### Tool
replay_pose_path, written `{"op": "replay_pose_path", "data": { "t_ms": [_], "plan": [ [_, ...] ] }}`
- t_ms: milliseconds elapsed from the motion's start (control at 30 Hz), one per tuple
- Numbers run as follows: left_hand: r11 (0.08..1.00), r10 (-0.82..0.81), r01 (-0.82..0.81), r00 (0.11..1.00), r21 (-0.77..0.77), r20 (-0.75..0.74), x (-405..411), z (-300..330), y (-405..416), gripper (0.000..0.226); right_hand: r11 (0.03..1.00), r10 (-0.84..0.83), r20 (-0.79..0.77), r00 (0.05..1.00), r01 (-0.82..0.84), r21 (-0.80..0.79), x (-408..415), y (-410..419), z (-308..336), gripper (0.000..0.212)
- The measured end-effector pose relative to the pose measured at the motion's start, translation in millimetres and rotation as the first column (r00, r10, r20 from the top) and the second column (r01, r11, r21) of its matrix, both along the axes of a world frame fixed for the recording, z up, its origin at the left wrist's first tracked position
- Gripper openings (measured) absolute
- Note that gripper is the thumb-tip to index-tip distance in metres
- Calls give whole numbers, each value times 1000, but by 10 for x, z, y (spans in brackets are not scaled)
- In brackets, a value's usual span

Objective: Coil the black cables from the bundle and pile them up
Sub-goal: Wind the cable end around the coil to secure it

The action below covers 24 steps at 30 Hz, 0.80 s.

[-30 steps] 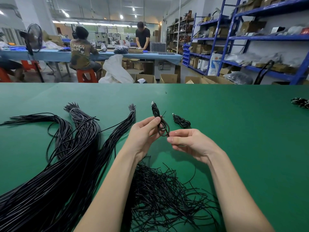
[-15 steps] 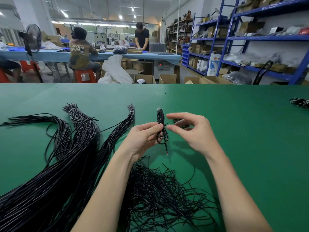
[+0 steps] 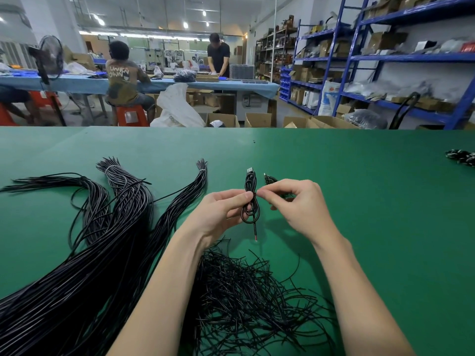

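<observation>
We stand at a wide green felt-covered worktop in a bright workshop; beyond its far edge runs a long blue-topped bench where a seated person in a printed brown shirt on an orange plastic stool and a standing person in a black T-shirt are working, with open brown cardboard boxes on the floor and a black pedestal fan at the left. Tall blue steel shelving stacked with cartons fills the right wall. Over the middle of the worktop our left hand pinches a small coiled black cable with a plug at its top, thumb pressed on the loops, the coil upright and a short tail hanging below. Our right hand has fingers curled, its thumb and forefinger nipping the coil at its waist. Just behind it lies another small black coiled cable. The long bundle of straight black cables sweeps along the left edge, and a loose tangle of thin black wire ties lies at the near edge between our forearms. A dark cable heap sits at the right edge.
</observation>
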<state>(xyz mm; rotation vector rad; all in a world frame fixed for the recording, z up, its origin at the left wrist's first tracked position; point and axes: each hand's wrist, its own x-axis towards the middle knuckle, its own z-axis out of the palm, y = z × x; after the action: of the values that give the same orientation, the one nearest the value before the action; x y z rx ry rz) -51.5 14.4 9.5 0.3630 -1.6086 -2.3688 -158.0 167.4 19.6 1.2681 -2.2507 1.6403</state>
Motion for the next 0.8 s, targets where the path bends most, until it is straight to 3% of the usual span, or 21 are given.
{"op": "replay_pose_path", "data": {
  "t_ms": [100,167,233,267,300,333,367,433,500,633,800],
  "plan": [
    [995,24,-28,999,-94,-47,3,-17,-4,27,1000,17,158,987,-17,-2,8,-31,17,13],
    [972,66,-79,996,-220,-65,6,-26,-19,17,994,106,430,897,-96,-45,9,-48,15,16],
    [944,77,-93,995,-317,-62,11,-22,-17,12,973,226,740,634,-177,-145,27,-36,20,17],
    [949,69,-83,996,-304,-58,19,-14,-10,10,963,263,826,499,-191,-192,33,-25,21,18],
    [964,50,-62,997,-259,-53,28,-3,-4,11,955,284,856,433,-204,-213,28,-15,14,20],
    [978,27,-36,999,-207,-44,40,5,-5,14,951,291,851,437,-229,-208,19,1,9,19],
    [987,6,-11,1000,-161,-30,50,12,-5,20,952,282,817,502,-252,-173,4,21,6,15],
    [996,-23,23,1000,-85,0,61,16,-5,31,958,258,666,700,-277,-79,-31,87,20,7],
    [999,-31,33,999,-41,30,68,17,3,30,960,248,491,835,-280,-9,-56,147,57,14],
    [998,-58,58,996,3,68,65,21,29,12,958,244,318,916,-278,65,-56,163,118,15],
    [994,-93,87,991,64,100,69,26,12,7,959,219,175,960,-245,142,-78,171,126,15]
  ]
}}
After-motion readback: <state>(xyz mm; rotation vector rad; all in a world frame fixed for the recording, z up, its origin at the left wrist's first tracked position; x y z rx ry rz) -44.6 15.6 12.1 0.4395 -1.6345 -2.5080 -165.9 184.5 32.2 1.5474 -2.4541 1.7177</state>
